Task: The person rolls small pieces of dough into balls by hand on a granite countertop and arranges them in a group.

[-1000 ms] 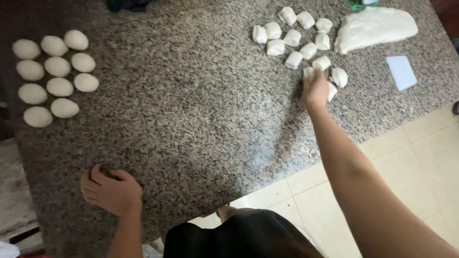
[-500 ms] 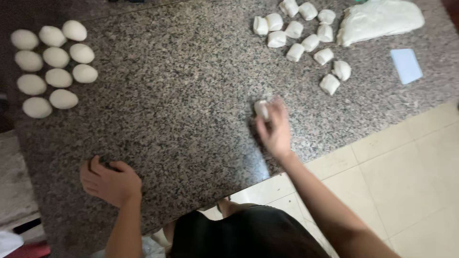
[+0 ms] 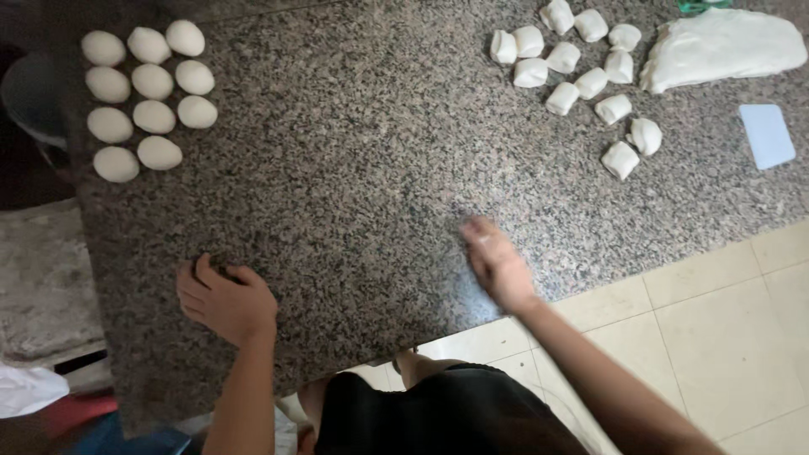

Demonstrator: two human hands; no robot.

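Note:
My right hand (image 3: pixel 499 266) lies palm down on the speckled granite counter (image 3: pixel 354 168) near its front edge. It is cupped over a small dough piece, of which only a pale bit shows at the fingertips. My left hand (image 3: pixel 226 301) rests on the counter at the front left, fingers loosely curled, holding nothing. Several cut dough pieces (image 3: pixel 563 57) lie at the back right, well away from my right hand. Several smooth round dough balls (image 3: pixel 153 82) sit in rows at the back left.
A large slab of dough (image 3: pixel 729 46) lies at the far right corner, with a pale blue rectangular scraper (image 3: pixel 767 135) in front of it. The counter's edge runs diagonally past my right wrist, and a tiled floor (image 3: pixel 716 329) lies below.
My right hand took one dough piece from the cut pile and carried it left and toward me across the counter. My left hand stayed put.

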